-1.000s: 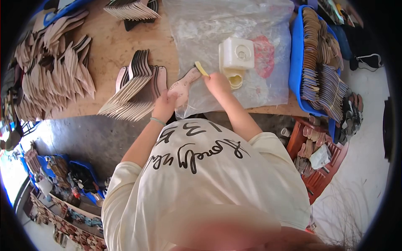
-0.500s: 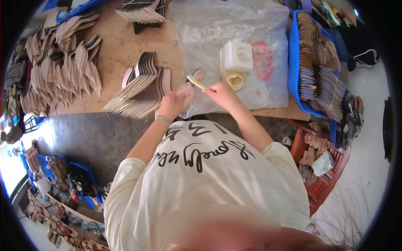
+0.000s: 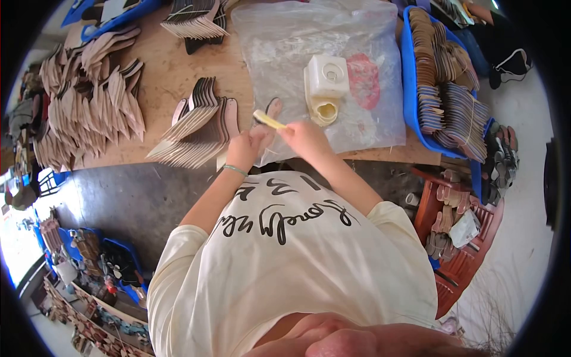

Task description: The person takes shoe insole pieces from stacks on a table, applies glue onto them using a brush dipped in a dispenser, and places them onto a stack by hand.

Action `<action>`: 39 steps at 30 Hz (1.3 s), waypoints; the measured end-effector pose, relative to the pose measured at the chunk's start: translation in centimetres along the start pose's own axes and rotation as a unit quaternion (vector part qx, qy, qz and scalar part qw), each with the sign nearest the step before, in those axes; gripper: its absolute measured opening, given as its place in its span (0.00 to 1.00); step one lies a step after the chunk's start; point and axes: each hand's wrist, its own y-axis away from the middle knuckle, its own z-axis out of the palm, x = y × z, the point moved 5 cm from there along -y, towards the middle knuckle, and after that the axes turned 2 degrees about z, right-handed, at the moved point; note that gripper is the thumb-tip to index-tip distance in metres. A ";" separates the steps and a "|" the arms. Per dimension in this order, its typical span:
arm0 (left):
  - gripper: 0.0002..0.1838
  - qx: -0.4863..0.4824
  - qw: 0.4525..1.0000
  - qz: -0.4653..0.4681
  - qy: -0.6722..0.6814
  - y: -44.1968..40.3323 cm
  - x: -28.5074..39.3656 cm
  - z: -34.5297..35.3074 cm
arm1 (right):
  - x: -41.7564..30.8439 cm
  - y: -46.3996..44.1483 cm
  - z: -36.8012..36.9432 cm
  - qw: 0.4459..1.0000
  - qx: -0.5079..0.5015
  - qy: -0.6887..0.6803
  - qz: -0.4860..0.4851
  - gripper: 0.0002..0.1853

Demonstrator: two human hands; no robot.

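My left hand [image 3: 242, 150] is closed on a pinkish shoe insole [image 3: 274, 108] with a dark edge, holding it over the plastic sheet at the table's front. A pale, flat-handled glue brush [image 3: 269, 119] is gripped in my right hand [image 3: 306, 141]. Its far end lies across the insole; whether the bristles touch is too small to tell. Just beyond my right hand stands a white plastic glue container [image 3: 328, 77] with a round, yellowed opening [image 3: 326, 112] facing me. Left of my left hand, a fanned stack of insoles [image 3: 205, 128] rests on the table.
Clear plastic sheeting [image 3: 380, 128] with a pink patch covers part of the wooden table [image 3: 160, 65]. More insole stacks [image 3: 92, 107] lie at the left and another bundle [image 3: 195, 21] at the back. A blue crate [image 3: 410, 89] of insoles stands right, above a reddish rack [image 3: 470, 262].
My right hand and the brush have shifted left across the insole. The insole is tilted differently in my left hand, and the whole view has moved slightly.
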 end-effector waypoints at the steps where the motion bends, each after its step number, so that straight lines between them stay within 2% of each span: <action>1: 0.24 -0.002 1.000 -0.011 -0.002 -0.2 -0.5 0.3 | 1.2 -0.9 -0.3 1.000 0.016 0.005 0.007 0.20; 6: 0.25 -0.025 0.997 -0.041 -0.067 0.5 1.1 -1.4 | 6.4 -0.3 -6.2 0.994 0.025 -0.070 0.083 0.22; 9: 0.36 -0.084 0.988 -0.078 -0.099 0.3 1.3 -1.4 | 11.0 1.3 -9.5 0.985 -0.046 0.017 0.166 0.24; 15: 0.37 -0.060 0.982 -0.026 -0.179 0.8 3.6 -2.1 | 13.7 0.3 -9.3 0.979 -0.004 0.065 0.194 0.23; 18: 0.32 -0.010 0.982 0.025 -0.186 0.7 5.0 -2.8 | 13.7 -1.1 -8.1 0.973 0.029 0.134 0.184 0.21; 21: 0.35 0.002 0.980 0.037 -0.194 -0.3 5.5 -3.2 | 12.8 -0.3 -9.1 0.968 -0.016 0.168 0.187 0.20; 24: 0.38 0.054 0.966 0.115 -0.224 -1.5 3.5 -2.4 | 12.7 0.2 -10.0 0.976 0.001 0.134 0.172 0.22; 27: 0.36 0.043 0.892 0.171 -0.416 -2.4 2.9 -2.2 | 12.6 0.0 -8.8 0.969 -0.037 0.141 0.200 0.19; 28: 0.31 -0.019 0.898 0.160 -0.410 -2.9 2.6 -2.2 | 12.9 0.4 -8.6 0.970 -0.032 0.126 0.206 0.19; 29: 0.27 -0.080 0.900 0.148 -0.402 -3.1 5.5 -4.0 | 13.3 1.0 -8.6 0.971 -0.025 0.111 0.211 0.19; 31: 0.22 -0.121 0.891 0.164 -0.406 -3.8 5.5 -4.3 | 13.6 2.2 -9.3 0.973 -0.032 0.089 0.209 0.19; 33: 0.19 -0.082 0.869 0.221 -0.435 -6.1 1.2 -2.9 | 12.7 3.0 -10.5 0.976 -0.056 0.070 0.198 0.20; 34: 0.18 -0.162 0.914 0.106 -0.356 -7.3 0.6 -3.3 | 12.3 2.8 -10.1 0.984 -0.032 0.020 0.173 0.20; 35: 0.17 -0.237 0.934 -0.012 -0.268 -8.1 1.1 -4.0 | 12.0 2.6 -9.6 0.988 -0.009 -0.031 0.149 0.20; 36: 0.16 -0.305 0.928 -0.131 -0.172 -8.0 1.4 -4.6 | 11.6 2.5 -8.8 0.988 0.013 -0.083 0.126 0.20; 39: 0.14 -0.292 0.921 -0.258 0.022 -8.0 2.6 -6.0 | 9.3 1.7 -4.0 0.974 -0.007 -0.211 0.088 0.18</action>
